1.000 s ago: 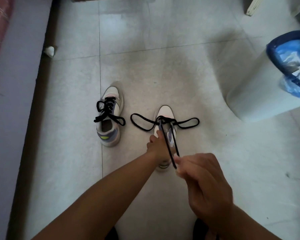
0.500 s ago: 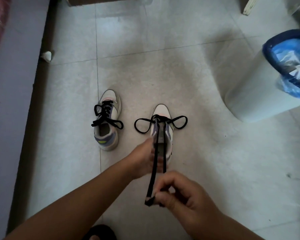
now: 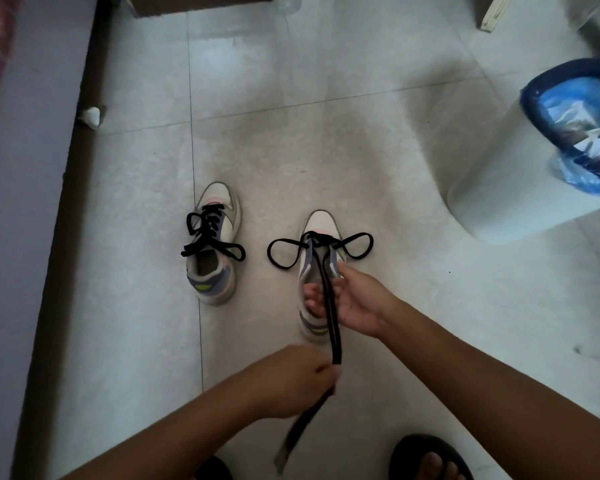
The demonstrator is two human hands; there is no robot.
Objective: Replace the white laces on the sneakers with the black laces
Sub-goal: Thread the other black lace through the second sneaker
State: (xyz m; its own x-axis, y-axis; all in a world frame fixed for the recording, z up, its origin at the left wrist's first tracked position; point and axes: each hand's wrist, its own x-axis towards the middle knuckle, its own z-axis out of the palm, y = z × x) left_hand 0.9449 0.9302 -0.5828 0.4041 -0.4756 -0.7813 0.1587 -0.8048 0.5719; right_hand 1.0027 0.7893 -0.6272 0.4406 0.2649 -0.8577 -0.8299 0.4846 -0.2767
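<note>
Two white and grey sneakers stand on the tiled floor. The left sneaker (image 3: 219, 261) is laced in black and tied with a bow. The right sneaker (image 3: 321, 221) has a black lace (image 3: 330, 306) through its front eyelets, with one loose loop on each side. Both strands run back together toward me. My left hand (image 3: 291, 379) grips those strands low in the view, and their ends hang blurred below it. My right hand (image 3: 355, 301) holds the right sneaker at its opening, fingers curled over the collar. No white laces are in view.
A white bin with a blue bag (image 3: 499, 188) stands at the right. A grey surface (image 3: 21, 202) runs along the left side, with a small white object (image 3: 91, 116) at its base. My sandalled foot (image 3: 430, 459) is at the bottom edge. A brown box (image 3: 201, 1) sits at the top.
The lace strands passed from my right hand to my left. My left hand came off the right sneaker and drew back. My right hand moved forward and took hold of the sneaker.
</note>
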